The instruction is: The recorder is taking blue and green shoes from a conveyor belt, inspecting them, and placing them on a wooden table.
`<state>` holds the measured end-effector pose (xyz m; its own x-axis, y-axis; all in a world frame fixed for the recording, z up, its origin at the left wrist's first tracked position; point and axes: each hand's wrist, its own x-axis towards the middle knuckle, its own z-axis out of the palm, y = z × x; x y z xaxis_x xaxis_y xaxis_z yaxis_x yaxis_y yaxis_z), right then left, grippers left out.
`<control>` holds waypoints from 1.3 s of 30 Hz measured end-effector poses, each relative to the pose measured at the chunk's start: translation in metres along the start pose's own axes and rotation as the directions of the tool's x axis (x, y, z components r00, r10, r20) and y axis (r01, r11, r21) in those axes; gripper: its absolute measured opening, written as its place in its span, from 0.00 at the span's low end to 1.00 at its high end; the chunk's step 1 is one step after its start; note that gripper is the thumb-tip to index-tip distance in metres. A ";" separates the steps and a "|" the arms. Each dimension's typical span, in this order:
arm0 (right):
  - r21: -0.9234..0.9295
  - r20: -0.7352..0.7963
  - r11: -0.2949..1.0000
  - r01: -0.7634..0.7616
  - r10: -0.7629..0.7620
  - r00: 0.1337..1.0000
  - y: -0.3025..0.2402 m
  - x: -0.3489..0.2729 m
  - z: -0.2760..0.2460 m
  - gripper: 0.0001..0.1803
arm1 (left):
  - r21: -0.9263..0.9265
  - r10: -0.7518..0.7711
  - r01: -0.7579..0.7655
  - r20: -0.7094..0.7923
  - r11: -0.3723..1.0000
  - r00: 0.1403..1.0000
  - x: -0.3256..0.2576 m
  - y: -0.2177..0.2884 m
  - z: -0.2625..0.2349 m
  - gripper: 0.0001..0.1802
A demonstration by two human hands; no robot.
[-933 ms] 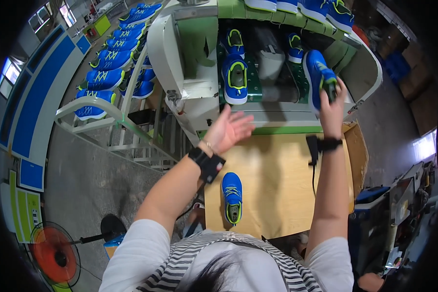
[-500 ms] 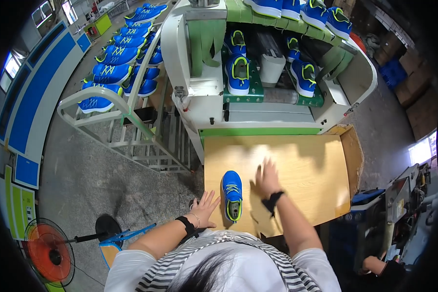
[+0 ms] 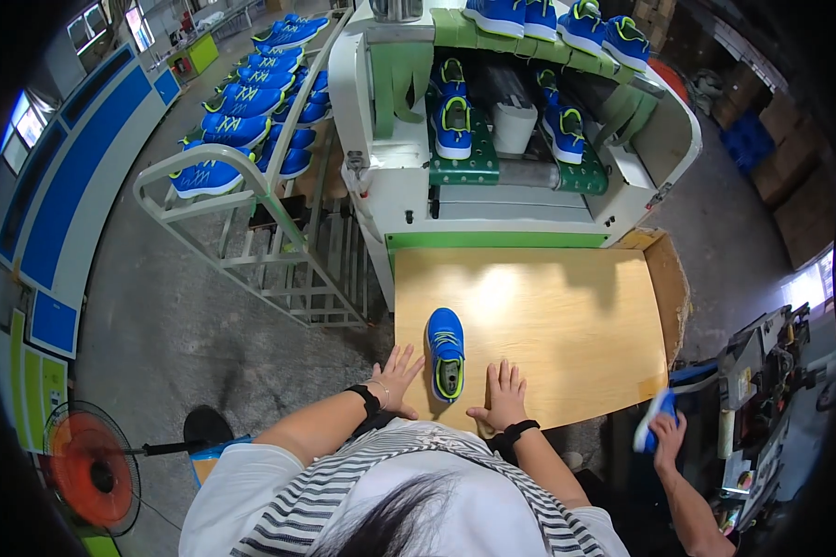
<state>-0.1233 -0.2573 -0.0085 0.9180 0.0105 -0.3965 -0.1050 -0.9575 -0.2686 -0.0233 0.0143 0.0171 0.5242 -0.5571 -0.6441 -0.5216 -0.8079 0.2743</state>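
A blue shoe with lime trim [image 3: 447, 352] lies on the wooden table [image 3: 567, 316], toe pointing away from me. My left hand [image 3: 397, 375] rests flat at the table's near left edge, just left of the shoe, fingers spread and holding nothing. My right hand [image 3: 504, 394] lies flat on the wood just right of the shoe's heel, also bare. Both wrists wear black bands.
A white and green conveyor machine [image 3: 529, 148] behind the table carries several blue shoes. A white rack [image 3: 241, 139] at the left holds more blue shoes. Another person's hand [image 3: 664, 432] holds a blue shoe at the lower right. A red fan [image 3: 93, 464] stands lower left.
Both my arms came down from the machine to the table's near edge. My right hand no longer holds a shoe; both hands now lie flat beside the shoe on the table.
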 end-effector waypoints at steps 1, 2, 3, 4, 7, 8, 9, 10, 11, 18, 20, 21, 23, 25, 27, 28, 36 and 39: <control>0.000 0.005 1.000 -0.008 0.008 1.000 -0.001 -0.001 0.002 0.67 | 0.005 0.003 -0.003 -0.008 1.000 1.000 -0.001 -0.001 0.001 0.74; 0.004 0.005 1.000 -0.010 0.010 1.000 -0.003 -0.002 0.000 0.67 | 0.008 0.005 -0.005 -0.015 1.000 1.000 -0.001 -0.001 0.002 0.74; 0.003 -0.007 1.000 -0.010 0.010 1.000 -0.004 -0.003 -0.001 0.66 | 0.011 0.006 -0.006 -0.010 1.000 1.000 -0.001 -0.001 0.004 0.74; 0.002 -0.017 1.000 -0.011 0.011 1.000 -0.006 -0.003 -0.003 0.65 | 0.009 0.001 -0.001 -0.011 1.000 1.000 0.000 -0.001 0.005 0.74; 0.011 -0.046 1.000 -0.019 0.020 0.999 -0.004 -0.002 -0.003 0.64 | 0.035 0.004 -0.003 -0.027 0.999 1.000 0.006 -0.003 0.004 0.74; 0.025 -0.035 1.000 -0.012 0.013 0.999 -0.009 -0.002 -0.011 0.63 | 0.049 -0.006 0.009 -0.056 0.999 0.998 0.002 -0.004 0.009 0.74; 0.043 -0.056 0.999 -0.012 0.015 0.998 -0.008 -0.002 -0.014 0.61 | 0.041 0.008 -0.005 -0.067 0.999 0.998 0.005 -0.004 0.002 0.74; 0.059 -0.077 0.998 -0.011 0.016 0.997 -0.008 -0.003 -0.015 0.59 | 0.041 0.014 -0.012 -0.051 0.999 0.999 0.004 -0.003 0.003 0.74; 0.062 -0.069 0.998 -0.013 0.017 0.997 -0.009 0.000 -0.017 0.59 | 0.043 0.013 -0.011 -0.035 0.999 0.999 0.003 -0.003 0.002 0.74; 0.573 -0.353 0.816 0.074 0.165 0.921 -0.025 0.058 -0.070 0.34 | 0.022 0.013 -0.012 -0.026 1.000 1.000 0.005 -0.009 0.005 0.73; 0.703 -0.437 0.687 0.181 0.218 0.872 -0.027 0.086 -0.075 0.35 | -0.005 0.007 -0.007 -0.022 1.000 1.000 0.002 -0.007 0.003 0.73; 0.604 -0.497 0.773 0.195 0.173 0.850 -0.025 0.101 -0.077 0.38 | -0.017 0.018 -0.019 -0.018 1.000 1.000 0.003 -0.006 0.001 0.73; 0.449 -0.534 0.870 0.202 0.080 0.841 -0.029 0.127 -0.082 0.45 | -0.047 0.030 -0.031 -0.024 0.998 0.999 0.001 -0.007 0.002 0.72; 0.522 -0.415 0.837 0.168 0.077 0.906 -0.033 0.151 -0.082 0.54 | -0.056 0.037 -0.039 -0.030 0.998 0.999 0.000 -0.006 0.003 0.72; 0.482 -0.291 0.871 0.090 0.063 0.955 -0.045 0.166 -0.082 0.54 | -0.069 0.035 -0.037 -0.035 0.997 0.999 -0.002 -0.008 0.005 0.72; 0.328 -0.294 0.943 0.051 0.051 0.954 -0.047 0.168 -0.081 0.53 | -0.062 0.047 -0.050 -0.038 0.997 0.998 -0.002 -0.008 0.006 0.73; -0.092 -0.269 0.977 0.191 -0.209 0.940 0.039 0.164 -0.138 0.38 | -0.043 0.045 -0.050 -0.115 0.998 0.992 -0.004 -0.018 0.012 0.73; 0.093 -0.471 0.969 -0.230 0.246 0.847 0.166 0.163 -0.130 0.35 | -0.052 0.085 -0.089 -0.077 0.995 0.993 0.007 -0.010 -0.001 0.72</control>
<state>0.0587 -0.4521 -0.0032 0.9319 -0.3626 0.0119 -0.3482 -0.9033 -0.2507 -0.0134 0.0182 0.0105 0.5278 -0.6370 -0.5618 -0.5309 -0.7637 0.3673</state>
